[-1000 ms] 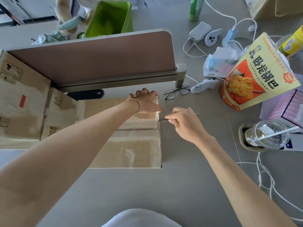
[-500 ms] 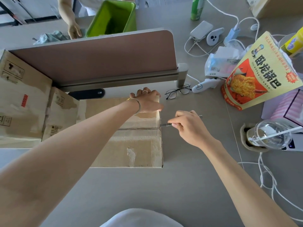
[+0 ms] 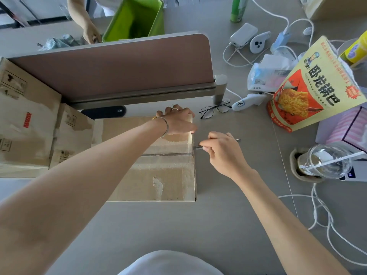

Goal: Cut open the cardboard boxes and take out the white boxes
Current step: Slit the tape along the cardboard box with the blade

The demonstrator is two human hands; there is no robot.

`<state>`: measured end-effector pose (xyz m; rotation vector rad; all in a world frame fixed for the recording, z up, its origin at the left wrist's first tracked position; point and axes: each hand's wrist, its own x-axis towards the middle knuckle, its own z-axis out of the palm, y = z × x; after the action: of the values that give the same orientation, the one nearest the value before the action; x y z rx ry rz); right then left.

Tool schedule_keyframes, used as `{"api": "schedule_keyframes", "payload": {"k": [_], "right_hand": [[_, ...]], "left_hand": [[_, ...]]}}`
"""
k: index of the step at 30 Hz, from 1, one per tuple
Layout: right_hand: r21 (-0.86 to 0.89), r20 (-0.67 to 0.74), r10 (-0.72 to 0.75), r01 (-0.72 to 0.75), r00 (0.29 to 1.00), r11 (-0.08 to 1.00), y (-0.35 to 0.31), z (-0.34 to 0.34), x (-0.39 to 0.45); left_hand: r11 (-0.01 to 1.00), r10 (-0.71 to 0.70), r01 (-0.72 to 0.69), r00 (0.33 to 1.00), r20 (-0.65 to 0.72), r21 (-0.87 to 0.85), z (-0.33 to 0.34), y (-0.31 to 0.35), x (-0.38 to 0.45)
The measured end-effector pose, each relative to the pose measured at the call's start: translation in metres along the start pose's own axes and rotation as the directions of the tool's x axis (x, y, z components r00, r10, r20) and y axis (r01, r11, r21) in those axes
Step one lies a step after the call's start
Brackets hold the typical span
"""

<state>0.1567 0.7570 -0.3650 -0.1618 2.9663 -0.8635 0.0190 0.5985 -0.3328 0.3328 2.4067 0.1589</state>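
- The grey desk [image 3: 218, 225] carries your cardboard box [image 3: 158, 175] against the divider panel [image 3: 119, 66], two more cardboard boxes [image 3: 27, 126] to its left.
- Your left hand [image 3: 178, 122] lies flat, pressing the box's far right corner.
- Your right hand [image 3: 222, 151] pinches a thin blade [image 3: 197, 147] at the box's right edge, beside the centre seam.
- No white boxes show.

cardboard boxes: 3 [image 3: 158, 175] [image 3: 25, 124] [image 3: 73, 135] | glasses: 1 [image 3: 215, 110] | snack bags: 1 [image 3: 313, 90] | green bins: 1 [image 3: 137, 16]
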Motion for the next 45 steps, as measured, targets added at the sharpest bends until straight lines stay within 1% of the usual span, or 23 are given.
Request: {"api": "schedule_keyframes", "payload": {"k": [5,10,13,16,19,21,22,23,24,25,26,27,28,29,32,33,34,36,37,38,39,42,45], "right_hand": [[0.026,0.046,-0.042,0.041,0.998,0.999,0.009,-0.007,-0.003],[-0.048,0.116,-0.100,0.106,0.988,0.993,-0.005,-0.008,0.007],[-0.051,0.140,-0.106,0.114,0.984,0.992,-0.001,-0.009,0.005],[-0.035,0.132,-0.093,0.098,0.987,0.995,0.005,-0.011,0.003],[-0.041,0.077,-0.055,0.058,0.996,0.997,-0.001,-0.005,0.000],[-0.043,0.049,-0.022,0.024,0.999,0.999,-0.003,0.001,-0.006],[-0.040,0.039,-0.010,0.012,0.999,0.999,-0.003,0.002,-0.009],[-0.028,0.028,-0.004,0.005,1.000,1.000,-0.003,0.003,-0.011],[-0.014,0.017,0.001,-0.001,1.000,1.000,-0.003,0.004,-0.013],[-0.004,0.009,0.009,-0.009,1.000,1.000,-0.003,0.004,-0.014],[-0.004,0.006,0.016,-0.016,1.000,1.000,-0.004,0.004,-0.014],[-0.009,0.007,0.021,-0.021,1.000,1.000,-0.005,0.004,-0.013],[-0.012,0.007,0.024,-0.023,1.000,1.000,-0.006,0.004,-0.013],[-0.009,0.002,0.026,-0.026,1.000,1.000,-0.006,0.004,-0.013],[-0.013,0.015,0.052,-0.052,0.999,0.999,-0.007,0.006,-0.014],[-0.019,0.023,0.063,-0.062,0.998,0.998,-0.007,0.006,-0.015],[-0.023,0.026,0.070,-0.069,0.997,0.997,-0.007,0.007,-0.015],[-0.018,0.021,0.075,-0.074,0.997,0.997,-0.009,0.006,-0.015],[-0.012,0.018,0.074,-0.074,0.997,0.997,-0.010,0.005,-0.015],[-0.006,0.015,0.070,-0.070,0.997,0.998,-0.011,0.004,-0.015],[-0.003,0.016,0.064,-0.064,0.998,0.998,-0.012,0.002,-0.016],[-0.008,0.023,0.062,-0.062,0.998,0.998,-0.006,0.001,-0.021],[0.002,0.009,0.072,-0.072,0.997,0.997,0.000,0.001,-0.024]], "left_hand": [[1.000,-0.002,0.002,1.000,-0.005,0.006,0.001,0.001,-0.002],[1.000,-0.012,0.013,0.999,-0.032,0.014,0.002,0.002,0.001],[1.000,-0.014,0.014,1.000,-0.028,0.015,0.003,0.002,0.000],[1.000,-0.015,0.015,1.000,-0.024,0.012,0.002,0.002,-0.001],[1.000,-0.008,0.009,1.000,-0.006,0.008,0.001,0.006,-0.005],[0.999,0.043,-0.045,0.997,-0.065,-0.031,0.006,0.002,-0.009],[0.991,0.124,-0.131,0.982,-0.139,-0.038,0.010,-0.002,-0.012],[0.967,0.250,-0.256,0.940,-0.232,0.003,0.015,-0.007,-0.017],[0.913,0.407,-0.392,0.858,-0.313,0.114,0.020,-0.011,-0.021],[0.826,0.563,-0.497,0.751,-0.345,0.266,0.025,-0.016,-0.026],[0.717,0.692,-0.569,0.652,-0.311,0.402,0.029,-0.021,-0.030],[0.613,0.776,-0.611,0.585,-0.236,0.500,0.031,-0.025,-0.035],[0.539,0.816,-0.633,0.557,-0.158,0.555,0.030,-0.028,-0.040],[0.501,0.827,-0.641,0.554,-0.101,0.581,0.027,-0.029,-0.045],[0.438,0.831,-0.639,0.556,-0.014,0.632,0.013,-0.034,-0.055],[0.423,0.820,-0.626,0.572,0.017,0.656,0.009,-0.031,-0.057],[0.406,0.799,-0.605,0.599,0.056,0.685,0.005,-0.026,-0.059],[0.397,0.704,-0.575,0.691,0.164,0.716,-0.003,-0.009,-0.061],[0.432,0.627,-0.570,0.747,0.222,0.699,-0.006,0.001,-0.061],[0.491,0.541,-0.563,0.795,0.274,0.665,-0.009,0.011,-0.061],[0.555,0.480,-0.558,0.820,0.310,0.616,-0.011,0.018,-0.058],[0.673,0.456,-0.559,0.829,0.323,0.484,-0.014,0.023,-0.049],[0.776,0.420,-0.516,0.852,0.314,0.362,-0.017,0.020,-0.047]]}}
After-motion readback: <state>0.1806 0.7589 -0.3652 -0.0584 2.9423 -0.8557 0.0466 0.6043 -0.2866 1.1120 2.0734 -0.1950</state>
